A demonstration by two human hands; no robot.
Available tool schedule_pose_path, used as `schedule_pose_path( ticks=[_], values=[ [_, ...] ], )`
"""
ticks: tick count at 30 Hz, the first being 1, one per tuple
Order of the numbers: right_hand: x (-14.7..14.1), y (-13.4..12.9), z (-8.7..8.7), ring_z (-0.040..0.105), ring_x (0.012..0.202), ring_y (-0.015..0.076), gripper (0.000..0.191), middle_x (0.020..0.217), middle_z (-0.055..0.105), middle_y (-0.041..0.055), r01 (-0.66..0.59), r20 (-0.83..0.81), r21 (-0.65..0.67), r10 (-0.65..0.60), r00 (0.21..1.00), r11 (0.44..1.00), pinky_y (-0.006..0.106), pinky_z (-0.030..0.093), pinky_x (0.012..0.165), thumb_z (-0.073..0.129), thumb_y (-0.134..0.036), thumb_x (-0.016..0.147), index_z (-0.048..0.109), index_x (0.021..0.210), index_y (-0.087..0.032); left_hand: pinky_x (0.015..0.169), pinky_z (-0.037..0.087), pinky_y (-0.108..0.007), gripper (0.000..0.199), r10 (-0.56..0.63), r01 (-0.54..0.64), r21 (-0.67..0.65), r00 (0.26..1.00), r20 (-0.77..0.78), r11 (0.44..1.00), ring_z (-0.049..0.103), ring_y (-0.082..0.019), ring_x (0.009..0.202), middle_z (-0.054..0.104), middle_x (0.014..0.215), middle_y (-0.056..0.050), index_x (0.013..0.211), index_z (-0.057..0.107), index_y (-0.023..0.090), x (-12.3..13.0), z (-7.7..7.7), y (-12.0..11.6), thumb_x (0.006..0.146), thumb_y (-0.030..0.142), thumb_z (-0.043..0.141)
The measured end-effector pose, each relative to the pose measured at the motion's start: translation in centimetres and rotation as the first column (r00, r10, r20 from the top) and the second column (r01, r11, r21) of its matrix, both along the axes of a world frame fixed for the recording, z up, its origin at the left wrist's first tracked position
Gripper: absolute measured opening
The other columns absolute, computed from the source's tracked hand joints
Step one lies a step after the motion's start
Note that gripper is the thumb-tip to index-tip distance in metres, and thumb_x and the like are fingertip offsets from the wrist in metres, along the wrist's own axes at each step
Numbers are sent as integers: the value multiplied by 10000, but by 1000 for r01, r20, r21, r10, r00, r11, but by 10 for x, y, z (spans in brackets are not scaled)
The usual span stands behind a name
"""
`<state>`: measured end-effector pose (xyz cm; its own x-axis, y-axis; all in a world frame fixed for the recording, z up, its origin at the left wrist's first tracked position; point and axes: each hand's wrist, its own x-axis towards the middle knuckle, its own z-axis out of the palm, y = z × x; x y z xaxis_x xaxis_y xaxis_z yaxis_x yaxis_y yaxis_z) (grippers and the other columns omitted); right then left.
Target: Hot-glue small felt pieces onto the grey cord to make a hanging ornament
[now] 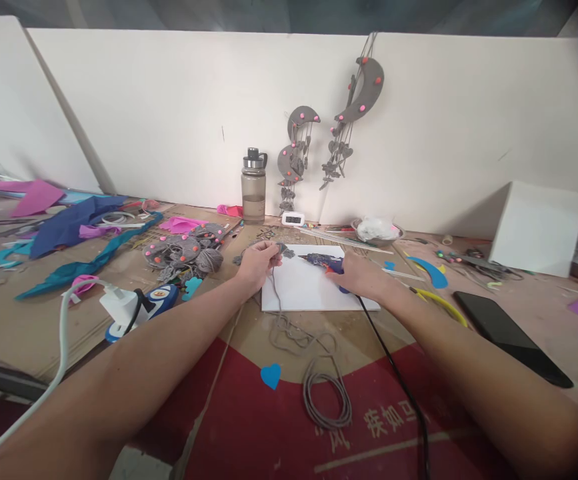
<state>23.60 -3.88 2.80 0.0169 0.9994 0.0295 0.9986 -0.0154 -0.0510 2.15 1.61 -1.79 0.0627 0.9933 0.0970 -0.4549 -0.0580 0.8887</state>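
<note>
My right hand (361, 273) is wrapped round a dark blue hot glue gun (325, 261), its nozzle pointing left over a white board (313, 297). A black cable runs from the gun down toward the front edge. Pinched in the fingers of my left hand (259, 267) is grey yarn (277, 293), which hangs down onto the cardboard. A small dark grey piece (287, 251) shows just beyond those fingertips; whether I hold it too, I cannot tell. In front, the yarn lies in loose loops and a round coil (327, 400), near a blue heart (271, 376).
Behind my hands stand a water bottle (254, 193) and a small white clock (293, 219). Grey moon hangings (363, 93) lean on the white backboard. Left are wrapped yarn shapes (183, 253) and a power strip (155, 308); right, a black phone (511, 337).
</note>
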Motion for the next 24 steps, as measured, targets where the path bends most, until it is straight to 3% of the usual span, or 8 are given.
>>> schedule_pose_path(
  ticks=[2, 8, 12, 15, 19, 24],
  values=[
    [2, 5, -6, 633, 741, 214, 390, 902, 681, 155, 27, -81, -29, -30, 996, 999, 269, 371, 537, 572, -416, 766, 602, 967, -85, 491, 406, -200, 211, 6, -6, -1, 1000, -4, 1000, 518, -68, 499, 521, 563, 28, 631, 549, 132, 0, -2, 2, 578, 191, 745],
    [15, 15, -5, 531, 487, 141, 202, 562, 605, 41, 75, -337, -147, -121, 934, 986, 254, 303, 427, 579, -343, 698, 567, 593, -170, 486, 392, -192, 223, 10, -12, -39, 999, -49, 999, 514, -62, 493, 553, 568, 18, 657, 566, 139, -1, -7, 6, 583, 217, 760],
    [23, 15, 0, 450, 412, 111, 149, 432, 503, -9, 48, -592, -159, -134, 795, 986, 238, 313, 395, 571, -276, 677, 519, 567, -190, 487, 389, -192, 203, 8, -10, -28, 997, -79, 1000, 514, -61, 494, 556, 568, 15, 650, 573, 136, 0, -9, 7, 600, 216, 753],
    [20, 15, 0, 446, 425, 100, 83, 456, 498, -21, 112, -716, -98, -149, 682, 989, 215, 336, 376, 590, -236, 659, 529, 632, -186, 480, 375, -195, 211, 16, -21, -49, 996, -82, 999, 513, -64, 488, 562, 568, 13, 659, 574, 141, 0, -9, 7, 597, 217, 760],
    [3, 14, -7, 540, 517, 118, 133, 671, 595, 34, 163, -833, 153, 39, 552, 975, 218, 428, 403, 603, -232, 678, 540, 783, -180, 494, 388, -207, 241, 24, -25, -48, 999, -32, 999, 510, -66, 497, 549, 576, 21, 652, 567, 136, -1, -6, 5, 566, 217, 777],
    [-27, 1, -20, 619, 702, 132, 305, 989, 595, 57, 35, -875, 359, 323, 360, 933, 261, 540, 520, 537, -248, 746, 459, 1036, -195, 499, 398, -207, 250, 18, -17, -44, 999, 29, 999, 513, -67, 518, 530, 589, 27, 651, 562, 125, -2, -3, 3, 558, 201, 781]
  ],
)
